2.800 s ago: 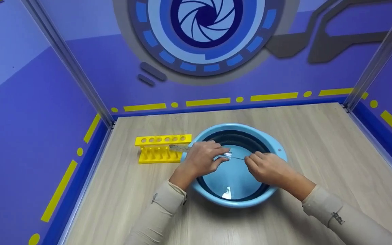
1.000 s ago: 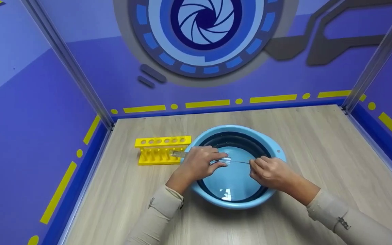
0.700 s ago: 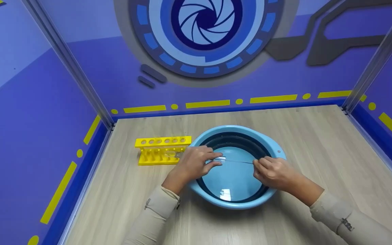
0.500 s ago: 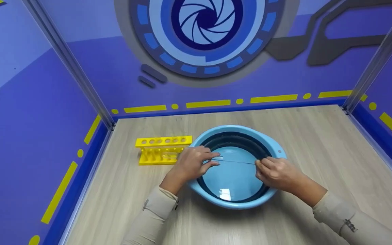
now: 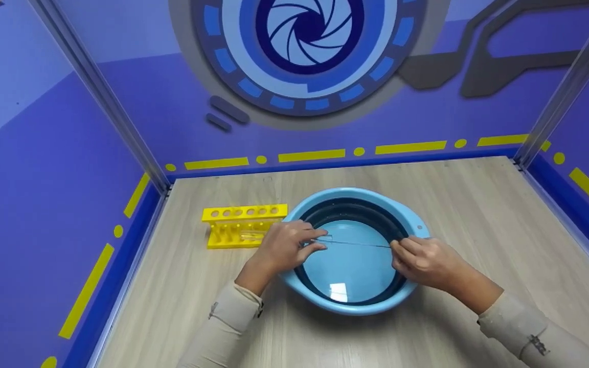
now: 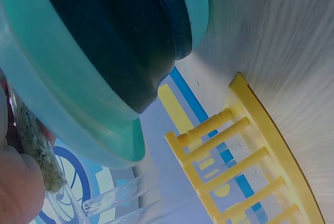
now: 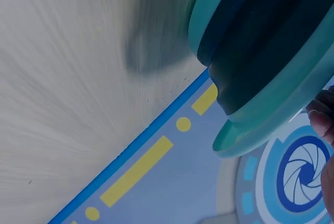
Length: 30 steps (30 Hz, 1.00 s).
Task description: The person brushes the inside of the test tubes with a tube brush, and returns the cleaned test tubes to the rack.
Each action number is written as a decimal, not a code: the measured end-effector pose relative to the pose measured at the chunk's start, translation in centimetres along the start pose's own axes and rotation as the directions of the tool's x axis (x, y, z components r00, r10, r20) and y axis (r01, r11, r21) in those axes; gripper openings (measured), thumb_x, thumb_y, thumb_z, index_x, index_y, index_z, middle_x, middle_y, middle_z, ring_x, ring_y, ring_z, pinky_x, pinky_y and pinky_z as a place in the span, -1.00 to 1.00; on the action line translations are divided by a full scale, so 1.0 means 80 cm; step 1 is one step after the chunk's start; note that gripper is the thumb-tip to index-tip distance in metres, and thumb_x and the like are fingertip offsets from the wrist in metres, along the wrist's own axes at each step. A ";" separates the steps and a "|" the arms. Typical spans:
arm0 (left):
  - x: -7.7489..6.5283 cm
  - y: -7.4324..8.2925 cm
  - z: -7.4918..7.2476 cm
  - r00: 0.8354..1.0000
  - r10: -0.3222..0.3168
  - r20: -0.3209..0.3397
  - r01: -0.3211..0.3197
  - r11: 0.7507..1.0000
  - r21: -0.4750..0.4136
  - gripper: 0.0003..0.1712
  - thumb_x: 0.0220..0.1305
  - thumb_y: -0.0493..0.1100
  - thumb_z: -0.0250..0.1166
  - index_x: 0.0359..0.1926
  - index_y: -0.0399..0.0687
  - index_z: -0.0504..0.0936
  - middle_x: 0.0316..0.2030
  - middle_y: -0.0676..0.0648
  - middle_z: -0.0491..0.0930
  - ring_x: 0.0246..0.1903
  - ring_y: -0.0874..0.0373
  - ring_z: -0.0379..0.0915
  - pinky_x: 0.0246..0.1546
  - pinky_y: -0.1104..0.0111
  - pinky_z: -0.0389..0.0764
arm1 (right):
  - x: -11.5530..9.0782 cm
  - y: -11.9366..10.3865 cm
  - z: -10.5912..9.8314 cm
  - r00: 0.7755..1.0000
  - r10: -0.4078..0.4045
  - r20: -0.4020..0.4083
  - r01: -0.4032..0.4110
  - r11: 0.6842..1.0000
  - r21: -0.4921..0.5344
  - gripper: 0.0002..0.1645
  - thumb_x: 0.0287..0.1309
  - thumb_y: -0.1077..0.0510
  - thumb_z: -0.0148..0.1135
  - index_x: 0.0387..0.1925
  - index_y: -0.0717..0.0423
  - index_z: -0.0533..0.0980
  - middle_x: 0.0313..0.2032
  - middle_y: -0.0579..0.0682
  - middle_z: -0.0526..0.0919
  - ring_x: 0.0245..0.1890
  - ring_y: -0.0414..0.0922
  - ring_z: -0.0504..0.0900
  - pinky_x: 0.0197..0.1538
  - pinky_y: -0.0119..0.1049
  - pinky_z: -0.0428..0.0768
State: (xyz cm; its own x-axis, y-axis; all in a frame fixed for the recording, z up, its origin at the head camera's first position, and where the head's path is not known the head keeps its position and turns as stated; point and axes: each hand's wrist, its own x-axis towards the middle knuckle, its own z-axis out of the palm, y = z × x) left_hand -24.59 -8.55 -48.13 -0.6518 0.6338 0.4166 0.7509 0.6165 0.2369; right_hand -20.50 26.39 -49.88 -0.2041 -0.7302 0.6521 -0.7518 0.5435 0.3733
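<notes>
Over the blue basin [image 5: 352, 309], my left hand [image 5: 281, 244] grips a clear test tube [image 5: 251, 235] lying nearly level. The tube's closed end sticks out to the left, in front of the yellow rack, and its mouth shows past my fingertips. Inside the tube are the bristles of a test tube brush [image 6: 44, 164], seen in the left wrist view beside my left fingers. From the mouth, the brush's thin wire runs right to my right hand [image 5: 425, 260], which pinches its end above the basin's right side. My left palm hides the middle of the tube.
Left of the basin stands a yellow test tube rack [image 5: 245, 210] with a row of holes. Clear tubes [image 6: 112, 199] show near it in the left wrist view. Printed blue panels [image 5: 120, 102] wall in the wooden table [image 5: 212, 291] at the back and sides.
My right hand has moved right and my left hand a little left, so more brush wire shows between them. The bristles have slid away from the tube's closed end, which now looks clear.
</notes>
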 end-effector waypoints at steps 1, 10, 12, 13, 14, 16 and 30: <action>-0.001 0.000 0.000 1.000 0.005 -0.005 -0.005 1.000 0.009 -0.56 0.48 0.29 0.28 0.21 0.31 0.78 -0.30 0.12 0.81 -0.40 0.24 0.58 -0.32 0.54 0.60 | 0.000 0.001 -0.001 1.000 0.000 -0.002 0.000 1.000 0.001 -0.45 0.61 0.09 -0.09 -0.27 0.26 0.77 -0.55 0.03 0.66 -0.64 -0.20 0.63 -0.56 -0.44 0.63; -0.004 -0.004 0.001 0.998 0.038 -0.041 -0.036 0.998 0.048 -0.61 0.46 0.24 0.34 0.16 0.28 0.81 -0.35 0.14 0.78 -0.43 0.26 0.55 -0.41 0.53 0.53 | -0.005 0.009 -0.011 0.999 -0.026 -0.037 0.026 1.000 0.007 -0.49 0.61 0.10 -0.04 -0.25 0.28 0.75 -0.55 0.03 0.63 -0.65 -0.19 0.60 -0.59 -0.39 0.63; -0.006 -0.005 0.001 0.999 0.027 -0.042 -0.026 0.999 0.039 -0.62 0.44 0.21 0.38 0.16 0.27 0.81 -0.35 0.14 0.77 -0.43 0.26 0.55 -0.41 0.53 0.53 | -0.007 0.011 -0.012 0.999 -0.025 -0.029 0.026 1.000 0.010 -0.46 0.63 0.08 -0.08 -0.25 0.28 0.75 -0.54 0.03 0.64 -0.64 -0.19 0.62 -0.58 -0.38 0.64; -0.006 -0.006 0.001 0.999 0.020 -0.041 -0.019 0.999 0.035 -0.62 0.44 0.20 0.38 0.16 0.28 0.81 -0.35 0.14 0.77 -0.43 0.26 0.55 -0.39 0.54 0.54 | -0.007 0.011 -0.012 0.999 -0.022 -0.024 0.022 1.000 0.013 -0.44 0.64 0.08 -0.10 -0.26 0.28 0.75 -0.54 0.04 0.65 -0.64 -0.19 0.63 -0.58 -0.38 0.65; -0.007 -0.006 0.001 0.999 0.012 -0.040 -0.011 0.999 0.031 -0.62 0.43 0.20 0.39 0.17 0.28 0.81 -0.35 0.14 0.77 -0.43 0.26 0.54 -0.38 0.54 0.55 | -0.008 0.012 -0.012 0.999 -0.026 -0.031 0.027 1.000 0.014 -0.44 0.64 0.08 -0.09 -0.26 0.28 0.75 -0.54 0.04 0.65 -0.64 -0.19 0.62 -0.58 -0.38 0.65; -0.007 -0.006 0.001 0.999 -0.003 -0.036 0.004 1.000 0.021 -0.62 0.41 0.17 0.42 0.17 0.28 0.81 -0.35 0.14 0.77 -0.42 0.26 0.54 -0.37 0.54 0.57 | -0.009 0.013 -0.014 0.999 -0.029 -0.032 0.030 0.999 0.013 -0.44 0.64 0.08 -0.09 -0.27 0.28 0.76 -0.54 0.03 0.66 -0.64 -0.19 0.62 -0.58 -0.39 0.65; -0.016 -0.013 -0.003 0.999 -0.038 -0.029 0.039 0.999 0.020 -0.61 0.43 0.21 0.39 0.18 0.31 0.80 -0.34 0.15 0.78 -0.42 0.25 0.51 -0.36 0.53 0.54 | -0.024 0.023 -0.029 1.000 -0.005 -0.024 0.005 1.000 0.016 -0.48 0.62 0.08 -0.04 -0.27 0.26 0.77 -0.53 0.03 0.69 -0.65 -0.19 0.63 -0.57 -0.40 0.64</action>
State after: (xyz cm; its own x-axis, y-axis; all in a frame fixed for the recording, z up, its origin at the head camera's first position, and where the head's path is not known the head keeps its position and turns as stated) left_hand -24.52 -10.15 -48.69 -0.6764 0.5960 0.4328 0.7230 0.6495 0.2355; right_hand -20.03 29.76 -48.91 -0.1854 -0.7227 0.6659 -0.7629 0.5329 0.3660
